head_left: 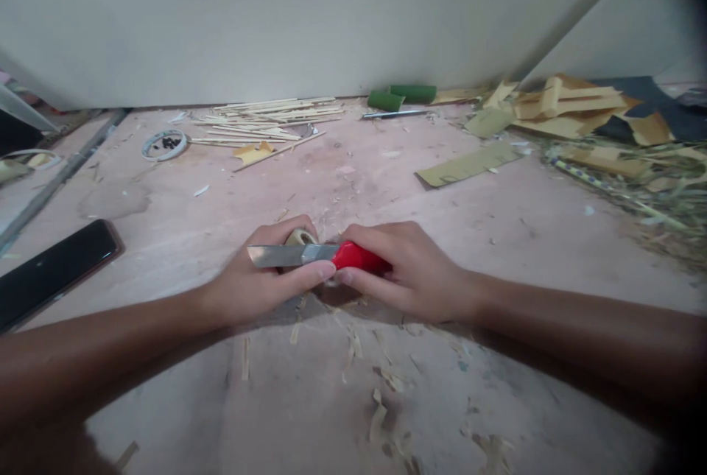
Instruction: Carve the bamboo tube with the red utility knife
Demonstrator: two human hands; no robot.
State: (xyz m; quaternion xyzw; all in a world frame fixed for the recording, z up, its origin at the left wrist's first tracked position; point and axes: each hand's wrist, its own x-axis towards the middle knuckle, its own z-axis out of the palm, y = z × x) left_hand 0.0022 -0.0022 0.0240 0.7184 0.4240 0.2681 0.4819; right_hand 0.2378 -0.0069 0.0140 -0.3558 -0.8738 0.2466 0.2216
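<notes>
My right hand (pixel 423 269) is closed around the red handle of a knife (pixel 276 256), whose flat metal blade points left. In my left hand (pixel 251 276) is a short, pale, hollow tube (pixel 300 237) that looks like bamboo, its open end showing above the blade. The blade lies across the tube on the near side, and my left thumb rests along the blade's lower edge by the handle. My fingers hide most of the tube, so I cannot tell whether the edge is cutting into it.
Curled shavings (pixel 378 416) litter the near tabletop. A black phone (pixel 60 269) lies left. Farther back are thin sticks (pixel 265 121), a ring with dark bits (pixel 164 144), green tubes (pixel 412 94) and a sandpaper-like strip (pixel 469 166). Brown scraps (pixel 568 107) are heaped at right.
</notes>
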